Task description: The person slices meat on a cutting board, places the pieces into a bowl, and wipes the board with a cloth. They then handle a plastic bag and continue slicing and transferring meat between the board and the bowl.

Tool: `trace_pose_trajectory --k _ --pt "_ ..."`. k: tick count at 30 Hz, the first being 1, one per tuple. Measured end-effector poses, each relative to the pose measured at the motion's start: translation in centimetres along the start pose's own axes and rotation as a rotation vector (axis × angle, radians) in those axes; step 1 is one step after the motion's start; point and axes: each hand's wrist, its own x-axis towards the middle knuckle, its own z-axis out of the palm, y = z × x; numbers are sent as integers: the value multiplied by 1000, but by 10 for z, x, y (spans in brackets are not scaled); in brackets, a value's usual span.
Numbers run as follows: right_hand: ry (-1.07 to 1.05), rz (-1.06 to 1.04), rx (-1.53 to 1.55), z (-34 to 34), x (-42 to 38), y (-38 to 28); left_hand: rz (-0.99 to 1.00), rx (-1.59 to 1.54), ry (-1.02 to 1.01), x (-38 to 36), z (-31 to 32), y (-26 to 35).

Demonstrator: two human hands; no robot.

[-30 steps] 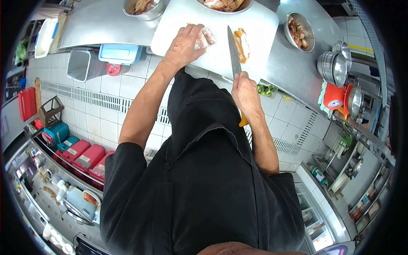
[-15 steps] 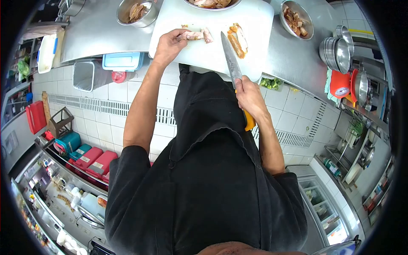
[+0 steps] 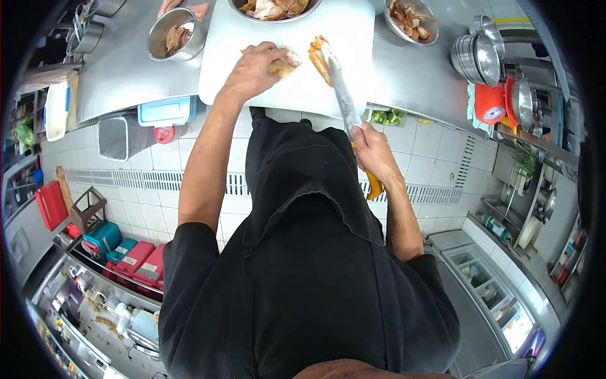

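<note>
My left hand (image 3: 252, 71) is over the left part of a white cutting board (image 3: 221, 38), its fingers bent round a pale piece of meat (image 3: 285, 64). My right hand (image 3: 374, 146) is wrapped round the yellow handle of a long knife (image 3: 344, 98). The blade points up and away from me over the board, its tip beside a browned, orange-skinned piece of meat (image 3: 320, 63). At the board's far edge stands a metal bowl of meat pieces (image 3: 274, 9).
Metal bowls with meat stand left (image 3: 175, 39) and right (image 3: 410, 22) of the board. Stacked bowls (image 3: 476, 58) and a red scale (image 3: 490, 107) are further right. A co-worker's hand (image 3: 169, 5) shows at the top left. A grey bin (image 3: 115, 138) stands below the counter.
The view has shifted, so the board sits higher and further left. My left fingers have spread over the pale meat. The knife tip now lies closer to the browned piece.
</note>
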Motion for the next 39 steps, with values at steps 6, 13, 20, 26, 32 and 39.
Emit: trace_pose_trajectory --k 6,13,20,26,32,39 --pt "240 -142 -144 6 1 0 -4 -136 237 -8 31 49" --pt "141 -339 -519 18 2 -27 -156 -80 226 -20 36 52" --pt "48 -424 -768 10 11 -56 -30 -221 187 -17 38 31" --pt "66 -528 -768 30 69 -22 -103 -387 220 -13 43 32" --pt "22 -370 -652 17 41 -61 -143 -438 241 -23 41 28" --pt "-48 -324 -659 27 29 -70 -111 -471 275 -21 45 25"
